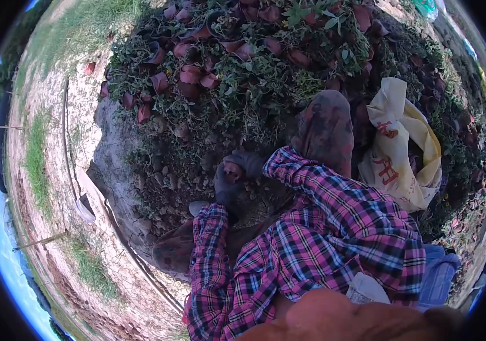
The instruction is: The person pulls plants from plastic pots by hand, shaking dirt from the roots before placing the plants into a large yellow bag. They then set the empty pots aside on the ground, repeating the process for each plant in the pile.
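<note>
My left hand (226,186), in a dark grey glove, is closed around a small reddish-brown object (232,170), perhaps a pot or a clod. My right hand (248,162), gloved too, meets it from the right, its fingers closed on the same object. Both hands are low over dark, crumbly soil (169,190), between my bent knees. Just beyond them rises a heap of uprooted green plants mixed with reddish-brown soft pots (190,74).
An open whitish-yellow sack (396,170) with red lettering stands right of my knee (329,128). Blue plastic (439,273) lies at the lower right. A dark hose (66,125) runs along pale ground on the left, near a sheet edge (98,190).
</note>
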Action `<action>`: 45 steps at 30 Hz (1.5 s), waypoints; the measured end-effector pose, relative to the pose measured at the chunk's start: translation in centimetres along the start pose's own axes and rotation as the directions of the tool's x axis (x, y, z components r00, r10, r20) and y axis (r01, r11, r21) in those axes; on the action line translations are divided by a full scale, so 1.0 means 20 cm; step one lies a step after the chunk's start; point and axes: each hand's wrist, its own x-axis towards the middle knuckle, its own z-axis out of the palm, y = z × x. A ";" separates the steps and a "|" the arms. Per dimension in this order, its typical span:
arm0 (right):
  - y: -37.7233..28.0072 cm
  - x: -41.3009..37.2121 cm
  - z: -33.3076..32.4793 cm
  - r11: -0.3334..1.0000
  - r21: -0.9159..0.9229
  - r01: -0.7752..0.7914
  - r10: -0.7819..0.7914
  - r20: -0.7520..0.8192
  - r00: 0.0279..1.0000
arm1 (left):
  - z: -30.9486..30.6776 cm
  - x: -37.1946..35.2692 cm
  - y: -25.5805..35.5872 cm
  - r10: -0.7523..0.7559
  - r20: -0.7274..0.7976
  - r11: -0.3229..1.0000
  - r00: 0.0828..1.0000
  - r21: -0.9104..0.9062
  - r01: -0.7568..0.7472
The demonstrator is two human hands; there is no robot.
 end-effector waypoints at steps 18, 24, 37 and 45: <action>0.09 0.59 -1.29 0.975 0.221 0.022 0.070 -0.396 0.915 | -0.60 0.21 0.53 -0.033 -0.045 0.988 0.998 0.152 0.039; 0.18 0.96 -1.29 0.998 -0.005 -0.065 0.052 -0.543 0.838 | -0.87 0.26 0.58 -0.031 -0.132 0.845 0.991 -0.533 -0.044; 0.26 1.06 -1.70 0.656 -0.443 -0.611 0.335 -0.554 0.762 | -0.87 0.21 0.51 -0.140 -0.089 0.771 0.986 -0.635 0.052; -0.41 0.81 -1.17 0.871 0.422 0.251 -0.112 -0.328 0.938 | -0.88 0.32 0.52 -0.111 -0.179 0.247 0.978 -0.958 -0.147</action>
